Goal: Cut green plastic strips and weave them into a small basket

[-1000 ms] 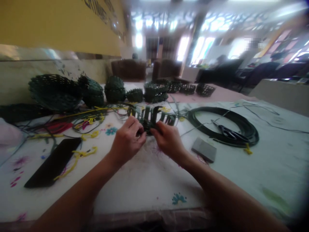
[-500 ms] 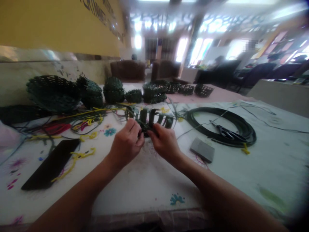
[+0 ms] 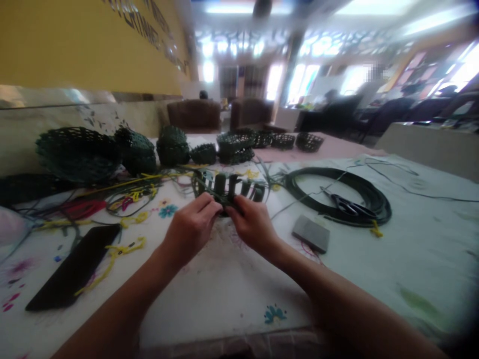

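Observation:
A small, partly woven dark green basket [image 3: 220, 184] stands at the middle of the table, its flat strips sticking up and curving inward. My left hand [image 3: 192, 219] pinches the near left side of it, thumb and fingers pressed together. Close beside, my right hand [image 3: 253, 218] grips the near right side with fingers curled and thumb on the weave. Both hands nearly meet at the basket's near edge, so the lower weave is mostly hidden. Thin loose strips trail out to either side of the basket.
Finished dark baskets [image 3: 80, 152] line the back. On the right lie a coil of dark strip [image 3: 299, 199] with scissors [image 3: 350, 205] on it and a grey block [image 3: 311, 233]. A black slab [image 3: 77, 267] and yellow ties [image 3: 129, 248] lie left. Distant people [image 3: 409, 94] are blurred.
The camera view has tilted and shifted slightly. My left hand's fingers have moved a little nearer to my right hand; both stay on the basket.

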Tool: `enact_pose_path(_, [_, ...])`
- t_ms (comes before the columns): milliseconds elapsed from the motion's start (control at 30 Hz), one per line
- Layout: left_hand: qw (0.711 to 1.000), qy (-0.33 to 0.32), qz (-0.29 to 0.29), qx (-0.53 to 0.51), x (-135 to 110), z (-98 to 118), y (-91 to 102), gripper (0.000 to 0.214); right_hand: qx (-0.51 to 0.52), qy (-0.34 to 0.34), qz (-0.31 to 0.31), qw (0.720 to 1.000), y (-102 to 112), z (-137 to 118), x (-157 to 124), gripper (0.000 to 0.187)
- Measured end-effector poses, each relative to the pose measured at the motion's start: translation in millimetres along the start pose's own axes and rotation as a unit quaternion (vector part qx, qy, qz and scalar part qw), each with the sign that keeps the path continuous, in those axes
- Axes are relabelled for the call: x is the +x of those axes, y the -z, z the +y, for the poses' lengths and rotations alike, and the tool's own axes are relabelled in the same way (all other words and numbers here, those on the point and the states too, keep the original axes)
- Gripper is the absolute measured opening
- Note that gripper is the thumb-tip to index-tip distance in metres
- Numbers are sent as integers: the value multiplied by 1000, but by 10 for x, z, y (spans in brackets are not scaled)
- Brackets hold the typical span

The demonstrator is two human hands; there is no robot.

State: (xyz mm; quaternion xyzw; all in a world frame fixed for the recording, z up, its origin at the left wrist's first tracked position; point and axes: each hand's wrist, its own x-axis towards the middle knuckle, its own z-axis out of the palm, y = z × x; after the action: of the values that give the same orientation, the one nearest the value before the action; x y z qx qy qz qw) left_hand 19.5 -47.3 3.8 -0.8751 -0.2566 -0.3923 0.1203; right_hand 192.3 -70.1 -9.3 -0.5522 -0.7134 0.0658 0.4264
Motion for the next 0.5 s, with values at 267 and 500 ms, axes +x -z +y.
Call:
enact_pose_path(267, [999, -8, 36, -31, -19, -48, -22, 11, 15, 0, 0, 1000, 2, 13, 14, 24])
enact_pose_path(500, [999, -1, 18, -33, -32, -31, -35, 12, 17, 0, -22, 1000, 11, 18, 25, 21])
